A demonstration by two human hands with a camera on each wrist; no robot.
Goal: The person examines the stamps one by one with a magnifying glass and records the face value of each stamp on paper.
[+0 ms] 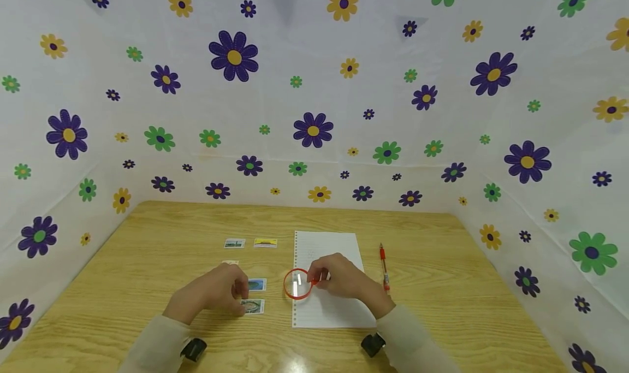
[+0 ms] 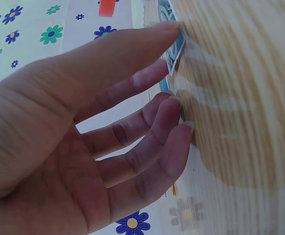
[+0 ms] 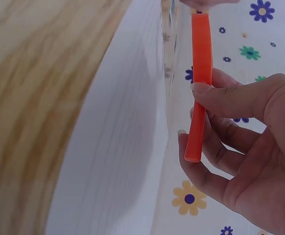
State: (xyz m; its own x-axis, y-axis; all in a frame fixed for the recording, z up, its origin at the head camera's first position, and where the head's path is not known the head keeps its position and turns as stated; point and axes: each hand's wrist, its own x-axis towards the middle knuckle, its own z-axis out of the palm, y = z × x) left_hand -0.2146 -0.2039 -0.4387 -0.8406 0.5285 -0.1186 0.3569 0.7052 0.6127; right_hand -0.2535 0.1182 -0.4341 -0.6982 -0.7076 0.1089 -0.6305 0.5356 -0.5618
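My left hand (image 1: 216,291) is at the left end of a green-grey postage stamp (image 1: 254,307), thumb and index finger on opposite edges in a pinch. In the left wrist view that stamp (image 2: 170,19) has a corner slightly off the wood; the other fingers curl beside it. A blue stamp (image 1: 257,284) lies just beyond, partly behind the hand. My right hand (image 1: 339,277) pinches the handle of a red-rimmed magnifying glass (image 1: 297,298) between thumb and fingers. Its lens is over the left edge of a lined sheet (image 1: 334,313). Edge-on, the red magnifying glass (image 3: 201,49) stands above the paper.
Farther back on the wooden table (image 1: 172,236) lie a greenish stamp (image 1: 234,243) and a yellow stamp (image 1: 265,243). Another stamp (image 1: 230,262) is mostly covered by the left hand. A red pen (image 1: 383,264) lies right of the sheet. Flower-printed cloth (image 1: 314,160) surrounds the table.
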